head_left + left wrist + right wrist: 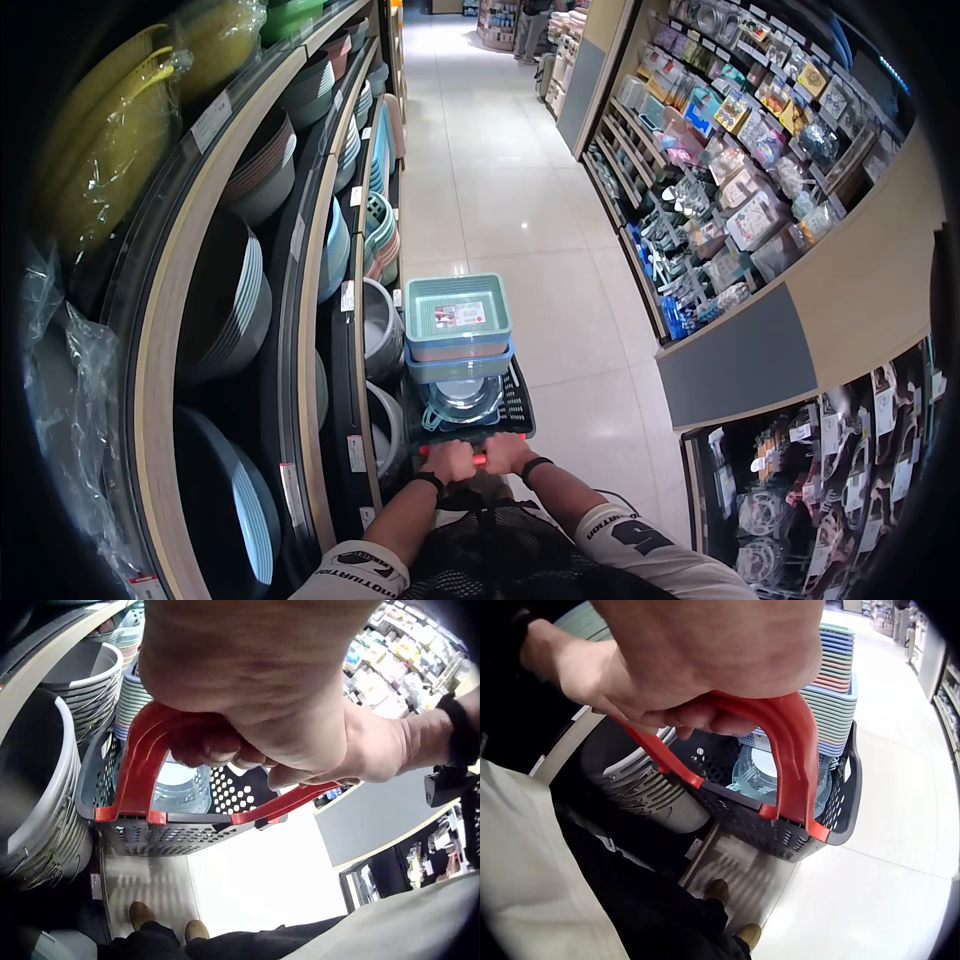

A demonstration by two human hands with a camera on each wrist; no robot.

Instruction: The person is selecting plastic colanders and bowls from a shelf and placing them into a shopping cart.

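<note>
The person holds a dark, perforated shopping basket point(521, 398) in front of the body by its red handle point(141, 769). The left hand point(451, 461) and the right hand point(509, 452) lie side by side on the top of the handle, and the fingers of both are curled firmly around it. The wrist views show this closely, and in them the knuckles touch or almost touch. Two hands on one handle is probably because of the load. A tall stack of small plastic trays point(458, 316), green on top, then pink and blue, stands in the far half of the basket and rises well above its rim. This would pull the basket forward if only one hand carried it. In the near half, under the handle, lie clear bluish containers point(463, 399), nested low so that the handle is free to stand upright. The basket hangs above the floor, just beside the lower shelves on the person's left, and the shoes point(142, 913) are seen under it. The place is a shop aisle with a floor of pale glossy tiles point(500, 200) that runs far ahead. The left shelving point(300, 300) carries stacked basins and bowls, and grey round tubs point(45, 802) stand just beside the basket. The display on the right point(720, 160) is full of small packaged household goods.
</note>
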